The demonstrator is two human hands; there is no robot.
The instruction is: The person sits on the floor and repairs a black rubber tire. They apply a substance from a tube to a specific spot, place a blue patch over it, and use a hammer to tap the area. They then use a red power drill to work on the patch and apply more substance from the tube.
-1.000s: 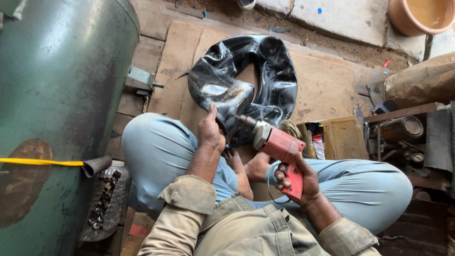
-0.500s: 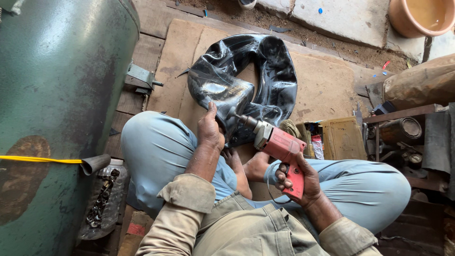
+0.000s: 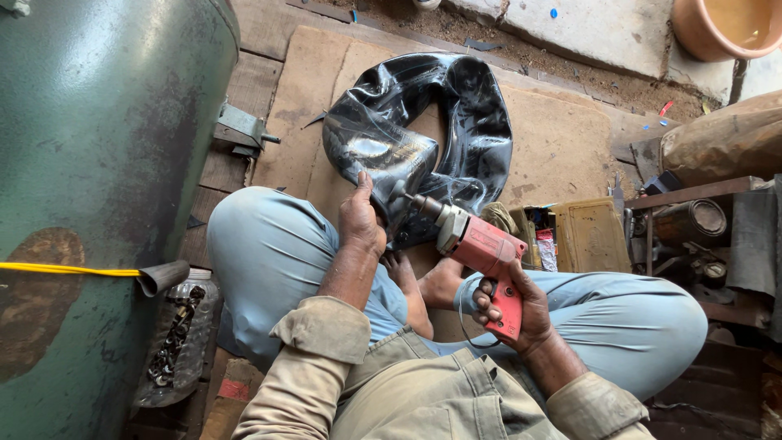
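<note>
A black rubber inner tube (image 3: pixel 423 130) lies folded on a sheet of cardboard (image 3: pixel 554 147) in front of my crossed legs. My left hand (image 3: pixel 361 218) presses down on the near part of the tube and grips it. A red hand-held power tool (image 3: pixel 485 257) is in my right hand (image 3: pixel 521 305), fingers wrapped round its pistol grip. Its metal tip points up and left and touches the tube just right of my left hand.
A large green metal tank (image 3: pixel 98 187) fills the left side, with a yellow hose (image 3: pixel 65 270) across it. A clear jar of small metal parts (image 3: pixel 175 342) stands beside my left knee. A tin box (image 3: pixel 590 236) and clutter sit at right, a clay pot (image 3: pixel 725 24) at top right.
Both hands and the tool stay where they were on the tube; only a slight shift of the view.
</note>
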